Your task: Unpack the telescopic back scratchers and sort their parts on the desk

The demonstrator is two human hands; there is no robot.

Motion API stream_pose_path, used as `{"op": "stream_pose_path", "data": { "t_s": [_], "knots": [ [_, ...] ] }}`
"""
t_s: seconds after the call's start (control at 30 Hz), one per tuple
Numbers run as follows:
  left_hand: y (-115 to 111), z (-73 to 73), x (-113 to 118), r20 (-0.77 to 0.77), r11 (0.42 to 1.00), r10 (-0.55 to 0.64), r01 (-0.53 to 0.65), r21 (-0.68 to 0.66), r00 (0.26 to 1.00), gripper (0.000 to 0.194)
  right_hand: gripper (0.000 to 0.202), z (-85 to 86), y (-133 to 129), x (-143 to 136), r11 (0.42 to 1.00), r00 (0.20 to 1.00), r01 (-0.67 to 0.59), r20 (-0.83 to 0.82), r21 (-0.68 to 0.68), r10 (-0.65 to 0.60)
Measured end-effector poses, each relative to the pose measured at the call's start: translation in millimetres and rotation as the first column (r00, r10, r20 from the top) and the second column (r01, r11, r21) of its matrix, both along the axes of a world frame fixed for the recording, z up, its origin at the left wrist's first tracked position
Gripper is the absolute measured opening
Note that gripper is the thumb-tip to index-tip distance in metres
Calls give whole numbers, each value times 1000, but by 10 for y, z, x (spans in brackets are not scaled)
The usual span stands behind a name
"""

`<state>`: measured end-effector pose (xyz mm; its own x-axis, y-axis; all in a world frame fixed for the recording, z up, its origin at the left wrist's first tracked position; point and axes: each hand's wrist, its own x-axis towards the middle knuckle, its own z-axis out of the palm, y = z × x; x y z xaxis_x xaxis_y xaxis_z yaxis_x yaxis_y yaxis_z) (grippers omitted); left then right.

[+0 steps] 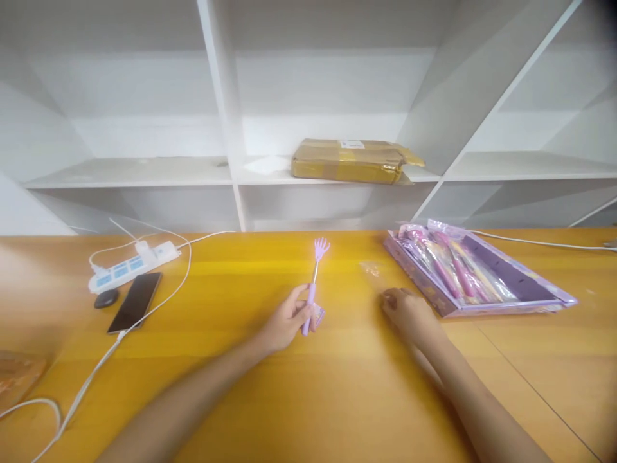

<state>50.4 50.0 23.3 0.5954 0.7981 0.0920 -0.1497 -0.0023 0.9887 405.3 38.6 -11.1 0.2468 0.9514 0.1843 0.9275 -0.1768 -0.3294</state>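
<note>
A small purple back scratcher (311,292) with a hand-shaped head and a silvery rod is upright in the middle of the view. My left hand (290,316) grips its purple handle, and a small purple tag (318,314) shows beside the fingers. My right hand (403,310) is low over the table with its fingers curled together; whatever they hold, if anything, is hidden. Just beyond it a small clear plastic piece (371,269) lies on the wood. To the right, a purple box (511,311) holds several wrapped pink and purple items (457,267).
On the wooden table (308,399), a white power strip (132,265), a phone (135,302), a black oval object (106,298) and white cables are at the left. White shelves (135,172) rise behind, bearing a taped brown package (351,161).
</note>
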Motion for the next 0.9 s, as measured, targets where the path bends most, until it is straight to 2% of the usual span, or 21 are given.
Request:
{"op": "stream_pose_path", "data": {
  "t_s": [0.07, 0.13, 0.2, 0.27, 0.33, 0.4, 0.47, 0.53, 0.6, 0.63, 0.7, 0.77, 0.83, 0.9],
  "knots": [
    [-42, -7, 5, 42, 999, 19, -17, -37, 999, 75, 22, 178, -40, -76, 990, 988, 10, -154, 140, 12],
    [-102, -60, 9, 75, 995, 20, -13, -96, 997, 71, 25, 399, -152, -286, 950, 953, 23, -295, 313, 74],
    [-195, -149, 12, 101, 985, 21, -3, -175, 995, 55, 25, 597, -333, -641, 887, 903, -49, -360, 459, 236],
    [-329, -239, 13, 150, 971, 9, 27, -237, 989, 48, 21, 703, -532, -1089, 818, 818, -212, -361, 535, 448],
    [-488, -294, 6, 211, 969, -30, 80, -233, 977, 54, 23, 689, -678, -1524, 749, 719, -404, -323, 525, 615],
    [-635, -302, -16, 213, 979, -26, 68, -191, 977, 59, 29, 592, -731, -1846, 655, 623, -546, -269, 523, 734],
    [-726, -280, -52, 167, 982, 53, -21, -188, 985, 54, 38, 481, -704, -2001, 550, 514, -630, -236, 548, 824],
    [-742, -256, -95, 124, 964, 136, -103, -244, 983, 52, 42, 412, -644, -2005, 482, 420, -650, -252, 588, 872],
    [-701, -247, -139, 121, 942, 164, -119, -314, 979, 54, 39, 394, -592, -1923, 490, 383, -597, -311, 636, 870],
    [-672, -248, -159, 132, 937, 161, -110, -330, 978, 54, 34, 396, -574, -1874, 526, 396, -532, -353, 664, 847],
    [-625, -256, -189, 151, 943, 128, -73, -326, 980, 49, 26, 400, -550, -1797, 634, 455, -358, -465, 685, 759],
    [-616, -270, -201, 157, 952, 63, -12, -307, 986, 43, 20, 381, -533, -1770, 736, 478, -262, -579, 624, 661],
    [-647, -285, -195, 152, 951, -11, 57, -304, 988, 39, 26, 337, -521, -1786, 802, 453, -296, -663, 519, 596],
    [-696, -288, -177, 140, 950, -75, 113, -292, 987, 38, 30, 288, -516, -1819, 824, 398, -363, -727, 435, 559]
  ]
}}
